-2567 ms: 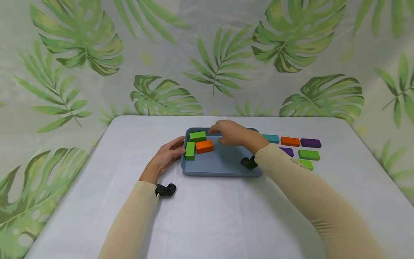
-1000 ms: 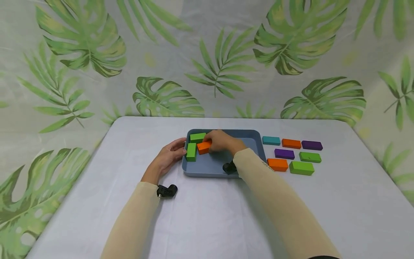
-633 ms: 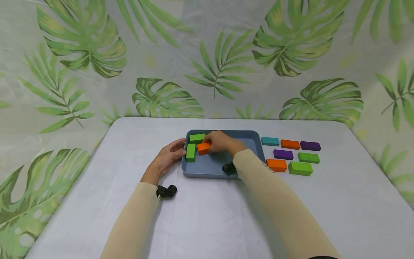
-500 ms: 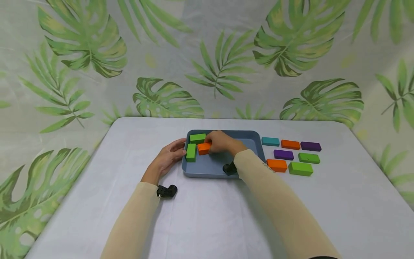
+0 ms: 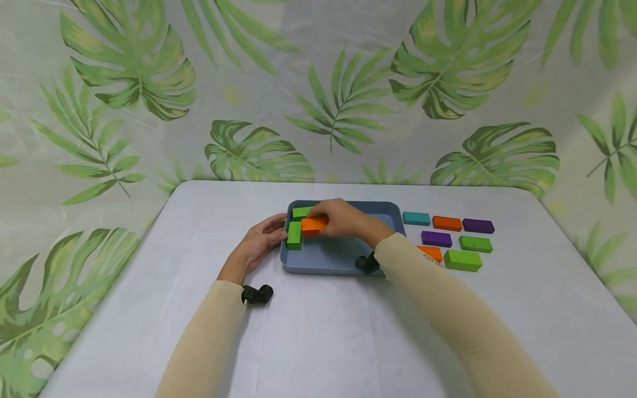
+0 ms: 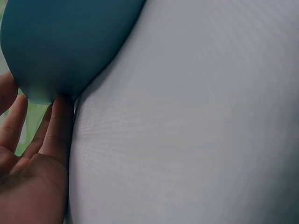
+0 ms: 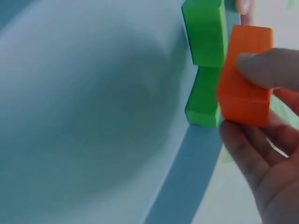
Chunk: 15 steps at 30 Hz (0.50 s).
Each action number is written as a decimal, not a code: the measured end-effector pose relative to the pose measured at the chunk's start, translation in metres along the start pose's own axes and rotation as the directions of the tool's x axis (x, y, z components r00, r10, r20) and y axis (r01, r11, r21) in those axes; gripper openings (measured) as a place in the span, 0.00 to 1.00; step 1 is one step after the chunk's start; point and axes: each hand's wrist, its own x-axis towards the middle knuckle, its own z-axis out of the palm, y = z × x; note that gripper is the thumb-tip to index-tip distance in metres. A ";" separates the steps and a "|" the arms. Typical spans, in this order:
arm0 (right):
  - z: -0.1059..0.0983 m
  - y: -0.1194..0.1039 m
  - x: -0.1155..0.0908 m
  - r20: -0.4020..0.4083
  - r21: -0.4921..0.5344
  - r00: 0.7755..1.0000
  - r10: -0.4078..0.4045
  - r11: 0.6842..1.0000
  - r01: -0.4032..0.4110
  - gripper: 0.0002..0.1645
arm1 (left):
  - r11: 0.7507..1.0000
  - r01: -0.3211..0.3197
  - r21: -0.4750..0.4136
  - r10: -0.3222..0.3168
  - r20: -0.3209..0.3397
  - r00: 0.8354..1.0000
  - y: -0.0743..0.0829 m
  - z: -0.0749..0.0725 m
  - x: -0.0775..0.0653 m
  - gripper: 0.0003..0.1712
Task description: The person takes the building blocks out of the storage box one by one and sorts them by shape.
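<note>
An orange block (image 5: 312, 227) is pinched between the thumb and fingers of my right hand (image 5: 343, 218) over the left part of a blue-grey tray (image 5: 343, 271). In the right wrist view the orange block (image 7: 244, 106) appears raised off the tray floor, my thumb on one face and fingers on the opposite side. Two green blocks lie in the tray's left end: one (image 5: 294, 236) along the left wall, the other (image 5: 301, 213) in the back corner, partly hidden by my right hand. My left hand (image 5: 256, 243) rests its extended fingers against the tray's left outer side.
Right of the tray, on the white-covered table (image 5: 318, 331), lie several loose blocks: teal (image 5: 416, 218), orange (image 5: 447, 223), purple (image 5: 478, 225), a second purple (image 5: 436, 239), green (image 5: 475, 244), a larger green (image 5: 463, 260), and an orange one partly behind my right sleeve (image 5: 458, 298).
My right hand came down from above the tray and took hold of the orange block. Since half a second ago the block has risen and turned slightly. The left hand stays at the tray's side.
</note>
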 end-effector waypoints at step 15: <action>-0.030 0.007 -0.049 -0.173 0.038 0.984 -0.048 0.998 0.056 0.24 | 1.000 0.008 0.022 -0.008 -0.011 1.000 0.000 0.001 0.000 0.35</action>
